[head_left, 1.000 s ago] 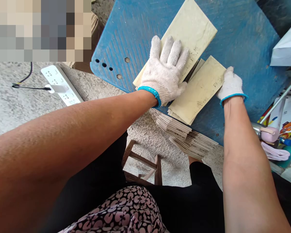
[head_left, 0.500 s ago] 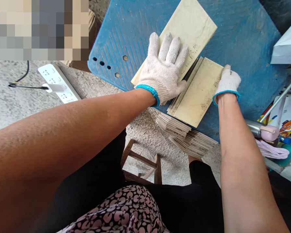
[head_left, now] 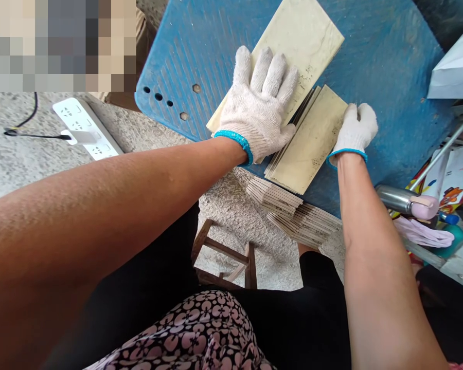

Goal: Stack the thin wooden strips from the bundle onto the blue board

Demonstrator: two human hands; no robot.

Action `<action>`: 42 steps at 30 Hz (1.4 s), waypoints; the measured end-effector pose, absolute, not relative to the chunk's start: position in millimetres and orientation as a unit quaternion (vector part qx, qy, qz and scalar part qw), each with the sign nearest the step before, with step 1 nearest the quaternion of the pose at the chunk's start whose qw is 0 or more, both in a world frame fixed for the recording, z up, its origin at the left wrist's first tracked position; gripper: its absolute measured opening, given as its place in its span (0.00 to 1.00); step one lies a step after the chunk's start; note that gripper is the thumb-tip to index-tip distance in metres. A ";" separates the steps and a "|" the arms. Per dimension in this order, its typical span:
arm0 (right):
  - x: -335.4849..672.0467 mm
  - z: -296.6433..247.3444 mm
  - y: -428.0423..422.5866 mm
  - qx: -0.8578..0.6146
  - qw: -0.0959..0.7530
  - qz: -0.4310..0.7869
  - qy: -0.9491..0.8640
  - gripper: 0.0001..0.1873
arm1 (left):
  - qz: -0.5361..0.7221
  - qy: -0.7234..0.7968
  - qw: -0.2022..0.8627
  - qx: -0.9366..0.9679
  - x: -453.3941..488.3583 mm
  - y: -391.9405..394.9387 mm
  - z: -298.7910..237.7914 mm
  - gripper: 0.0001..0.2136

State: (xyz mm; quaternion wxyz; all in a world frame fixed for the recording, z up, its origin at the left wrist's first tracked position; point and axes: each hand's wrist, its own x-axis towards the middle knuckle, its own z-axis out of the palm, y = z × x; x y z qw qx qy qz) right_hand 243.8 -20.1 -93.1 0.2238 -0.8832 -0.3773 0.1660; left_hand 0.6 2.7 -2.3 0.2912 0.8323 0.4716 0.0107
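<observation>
A blue plastic board (head_left: 389,77) fills the upper middle of the view. A white paper bag (head_left: 455,67) is sitting off its right edge, a steel flask with a pink cap (head_left: 405,201) is lying beyond its lower right edge, and a white power strip (head_left: 81,126) is lying off its left side. Below its near edge, two rows of thin stacked tiles (head_left: 293,210) are leaning in overlapping layers above a wooden stool frame (head_left: 224,262).

On the board's middle, an upper cream tile (head_left: 301,36) and a lower stack of cream tiles (head_left: 312,139) are lying side by side and partly overlapping, their long axes running diagonally toward the board's far right. The left hand (head_left: 256,105), in a white knit glove, is pressing flat on the upper cream tile with its fingers spread, gripping nothing. The right hand (head_left: 353,131) is resting at the lower stack's right edge, fingers slightly curled; whether it is pinching the stack, I cannot tell.

The step in hand looks like pressing and aligning the tiles; the next move seems to call for evening their edges.
</observation>
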 end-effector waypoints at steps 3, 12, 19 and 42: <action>235.8 -87.2 -32.2 -0.892 0.252 0.165 -0.338 0.27 | 0.007 0.478 0.280 0.832 0.6 1.6 0.8 0.46; 189.4 -129.7 -68.8 -0.886 0.163 0.109 -0.421 0.50 | -0.001 0.494 0.273 0.826 3.2 -0.2 8.2 0.46; 172.8 -148.6 -51.1 -0.897 0.161 0.127 -0.393 0.50 | -0.002 0.487 0.214 0.847 2.8 -2.1 3.6 0.43; 143.7 -42.3 -264.6 -0.758 0.128 0.123 -0.628 0.17 | 0.005 0.453 0.183 0.873 3.0 -2.4 -0.4 0.42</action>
